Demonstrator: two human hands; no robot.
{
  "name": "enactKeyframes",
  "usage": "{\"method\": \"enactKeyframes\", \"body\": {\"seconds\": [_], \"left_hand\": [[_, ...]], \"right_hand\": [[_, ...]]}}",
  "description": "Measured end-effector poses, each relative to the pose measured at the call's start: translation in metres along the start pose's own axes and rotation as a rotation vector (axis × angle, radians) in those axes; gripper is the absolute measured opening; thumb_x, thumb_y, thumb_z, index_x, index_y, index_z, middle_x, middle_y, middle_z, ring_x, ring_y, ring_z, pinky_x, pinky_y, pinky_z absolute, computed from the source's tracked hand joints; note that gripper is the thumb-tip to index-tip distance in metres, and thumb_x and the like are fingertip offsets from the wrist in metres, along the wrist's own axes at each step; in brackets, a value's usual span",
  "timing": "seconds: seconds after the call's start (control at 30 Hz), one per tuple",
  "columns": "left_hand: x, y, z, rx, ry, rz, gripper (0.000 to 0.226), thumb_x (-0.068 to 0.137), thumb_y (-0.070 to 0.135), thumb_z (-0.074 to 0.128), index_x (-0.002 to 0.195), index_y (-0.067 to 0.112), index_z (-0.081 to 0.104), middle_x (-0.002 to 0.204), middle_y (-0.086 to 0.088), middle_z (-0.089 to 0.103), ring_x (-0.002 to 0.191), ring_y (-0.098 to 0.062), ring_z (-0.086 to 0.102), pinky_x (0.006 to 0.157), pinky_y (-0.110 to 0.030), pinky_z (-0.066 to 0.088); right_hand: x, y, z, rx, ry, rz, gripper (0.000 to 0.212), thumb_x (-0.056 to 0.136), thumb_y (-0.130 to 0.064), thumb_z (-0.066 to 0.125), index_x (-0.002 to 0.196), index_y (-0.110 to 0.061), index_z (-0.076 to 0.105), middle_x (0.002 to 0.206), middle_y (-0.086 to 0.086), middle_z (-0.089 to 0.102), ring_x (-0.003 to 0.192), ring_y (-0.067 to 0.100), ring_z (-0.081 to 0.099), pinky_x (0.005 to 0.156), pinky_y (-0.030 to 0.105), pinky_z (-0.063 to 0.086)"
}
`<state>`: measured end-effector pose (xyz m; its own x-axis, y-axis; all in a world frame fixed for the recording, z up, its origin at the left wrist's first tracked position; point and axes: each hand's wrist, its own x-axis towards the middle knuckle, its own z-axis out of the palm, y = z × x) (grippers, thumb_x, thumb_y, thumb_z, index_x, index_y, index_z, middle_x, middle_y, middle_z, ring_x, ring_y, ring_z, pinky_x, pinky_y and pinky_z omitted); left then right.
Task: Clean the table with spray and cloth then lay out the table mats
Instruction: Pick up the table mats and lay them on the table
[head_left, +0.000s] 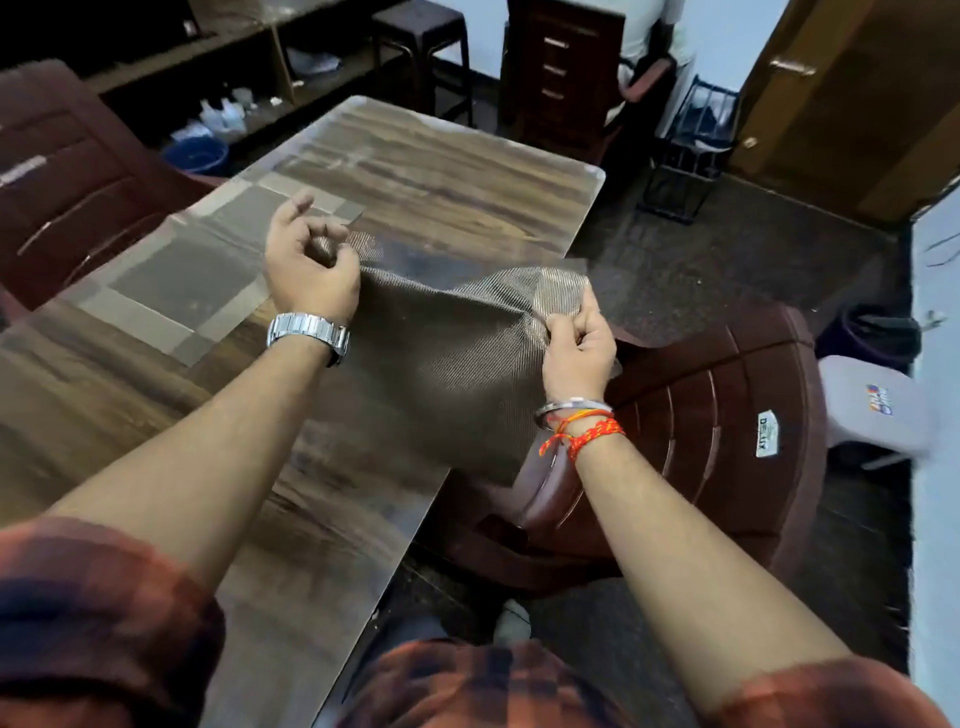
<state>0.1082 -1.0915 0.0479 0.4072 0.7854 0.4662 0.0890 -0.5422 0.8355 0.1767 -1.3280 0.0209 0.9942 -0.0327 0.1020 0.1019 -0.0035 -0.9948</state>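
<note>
I hold a brown woven table mat (441, 332) in the air over the right side of the wooden table (441, 171). My left hand (309, 260) pinches its far left corner, and my right hand (576, 343) grips its far right corner. The mat sags between them and hangs past the table's right edge. Two more mats lie flat along the table's left side, one (171, 291) nearer to me and one (260, 208) farther. No spray bottle or cloth shows on the table.
A maroon plastic chair (727, 415) stands close against the table's right edge under my right arm. Another maroon chair (67, 171) is at the left. A white stool (872, 400) and black rack (691, 156) stand to the right. A person sits at the far end.
</note>
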Motion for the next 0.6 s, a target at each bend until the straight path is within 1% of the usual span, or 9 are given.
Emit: {"method": "enactKeyframes", "body": {"seconds": [0.07, 0.1, 0.13, 0.2, 0.23, 0.33, 0.43, 0.5, 0.6], "left_hand": [[-0.005, -0.022, 0.011, 0.115, -0.083, -0.008, 0.014, 0.074, 0.021, 0.055, 0.084, 0.018, 0.064, 0.131, -0.003, 0.055, 0.098, -0.006, 0.065, 0.092, -0.025, 0.05], [-0.008, -0.034, 0.018, 0.237, -0.172, -0.064, 0.027, 0.073, 0.029, 0.055, 0.093, 0.015, 0.066, 0.138, -0.008, 0.051, 0.11, -0.026, 0.061, 0.099, -0.037, 0.047], [-0.014, -0.047, 0.026, 0.385, -0.274, -0.152, 0.043, 0.074, 0.036, 0.057, 0.108, 0.012, 0.065, 0.145, -0.012, 0.045, 0.122, -0.036, 0.051, 0.105, -0.043, 0.04], [-0.032, -0.061, 0.039, 0.597, -0.478, -0.312, 0.069, 0.079, 0.051, 0.057, 0.137, 0.016, 0.05, 0.154, -0.012, 0.032, 0.139, -0.038, 0.031, 0.113, -0.048, 0.028], [-0.043, -0.065, 0.045, 0.663, -0.572, -0.321, 0.075, 0.08, 0.058, 0.055, 0.145, 0.023, 0.041, 0.157, -0.01, 0.028, 0.143, -0.036, 0.024, 0.115, -0.05, 0.024], [-0.064, -0.072, 0.065, 0.823, -0.835, -0.23, 0.077, 0.087, 0.066, 0.046, 0.153, 0.038, 0.018, 0.164, -0.001, 0.01, 0.149, -0.03, 0.008, 0.117, -0.055, 0.012], [-0.075, -0.07, 0.081, 0.905, -0.997, -0.147, 0.075, 0.091, 0.069, 0.035, 0.154, 0.042, 0.005, 0.164, 0.003, -0.006, 0.151, -0.025, -0.003, 0.117, -0.057, 0.005], [-0.076, -0.067, 0.093, 0.912, -1.039, -0.063, 0.075, 0.091, 0.071, 0.031, 0.153, 0.043, -0.001, 0.164, 0.004, -0.012, 0.15, -0.024, -0.008, 0.117, -0.058, 0.001], [-0.071, -0.066, 0.111, 0.899, -1.08, -0.01, 0.076, 0.09, 0.072, 0.028, 0.153, 0.045, -0.005, 0.163, 0.004, -0.016, 0.15, -0.023, -0.011, 0.116, -0.059, -0.002]], "right_hand": [[0.004, 0.023, 0.002, -0.1, 0.038, 0.076, 0.016, 0.088, -0.01, 0.059, 0.093, 0.005, 0.063, 0.06, -0.008, 0.042, 0.073, 0.009, 0.055, 0.093, 0.03, 0.046], [0.005, 0.039, 0.003, -0.2, 0.039, 0.182, 0.027, 0.089, -0.021, 0.061, 0.089, 0.006, 0.062, 0.067, -0.002, 0.051, 0.079, 0.018, 0.058, 0.085, 0.028, 0.044], [0.005, 0.058, 0.001, -0.311, 0.002, 0.325, 0.034, 0.089, -0.03, 0.062, 0.085, 0.003, 0.061, 0.073, 0.006, 0.058, 0.081, 0.024, 0.058, 0.076, 0.025, 0.039], [0.005, 0.09, 0.001, -0.452, -0.093, 0.526, 0.04, 0.086, -0.039, 0.063, 0.087, 0.001, 0.063, 0.085, 0.016, 0.067, 0.081, 0.031, 0.061, 0.067, 0.026, 0.037], [0.006, 0.101, 0.002, -0.471, -0.136, 0.566, 0.042, 0.084, -0.042, 0.064, 0.092, -0.001, 0.063, 0.09, 0.016, 0.068, 0.085, 0.032, 0.064, 0.07, 0.027, 0.043], [0.013, 0.111, 0.008, -0.565, -0.229, 0.616, 0.049, 0.083, -0.039, 0.067, 0.111, 0.0, 0.054, 0.108, 0.016, 0.065, 0.101, 0.033, 0.062, 0.085, 0.033, 0.046], [0.022, 0.116, 0.016, -0.642, -0.311, 0.64, 0.051, 0.082, -0.03, 0.068, 0.118, 0.0, 0.049, 0.114, 0.016, 0.063, 0.106, 0.034, 0.061, 0.089, 0.035, 0.048], [0.027, 0.118, 0.021, -0.603, -0.34, 0.667, 0.04, 0.077, -0.026, 0.07, 0.109, -0.01, 0.052, 0.106, 0.01, 0.066, 0.09, 0.032, 0.067, 0.077, 0.043, 0.057], [0.031, 0.116, 0.026, -0.601, -0.363, 0.674, 0.025, 0.076, -0.018, 0.065, 0.1, -0.018, 0.058, 0.093, 0.004, 0.067, 0.068, 0.022, 0.068, 0.048, 0.04, 0.058]]}}
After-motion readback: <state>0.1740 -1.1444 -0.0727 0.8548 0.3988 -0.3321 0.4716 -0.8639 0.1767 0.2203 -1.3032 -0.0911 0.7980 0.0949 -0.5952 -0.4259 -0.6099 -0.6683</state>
